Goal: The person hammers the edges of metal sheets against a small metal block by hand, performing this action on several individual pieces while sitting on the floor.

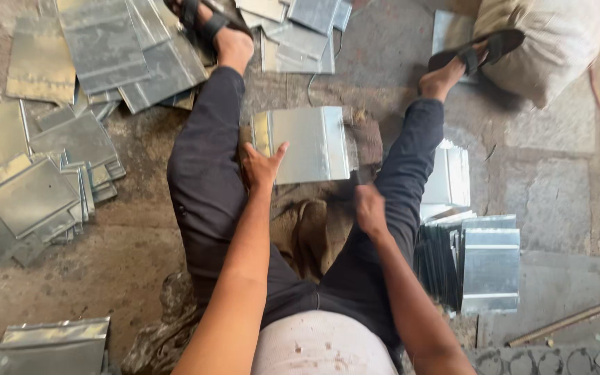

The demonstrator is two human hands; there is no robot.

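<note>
**Left hand on the sheet, right hand blurred beside the leg**

Here we are, looking straight down at a person seated on a stone floor, legs spread. Dead centre between the knees lies the metal sheet: a rectangular piece of bright grey galvanised steel, shiny, with a yellowish strip along its 9 o'clock edge and a raised fold line running top to bottom near its 3 o'clock edge. It rests on a brown cloth-covered block.

The left hand is on the sheet's lower corner at 7 o'clock, thumb out along the bottom edge and fingers spread up onto the face, pressing rather than gripping it. The right hand sits at 5 o'clock from the sheet, apart from it, against the inner right leg; it is blurred, the fingers look curled, but whether they hold anything I cannot tell.

Around the scene: loose flat sheets scattered out at 9 and 11 o'clock, a neat stack of folded sheets at 4 o'clock, a stuffed sack at 1 o'clock under the right sandal, and a thin rod at lower right.
</note>
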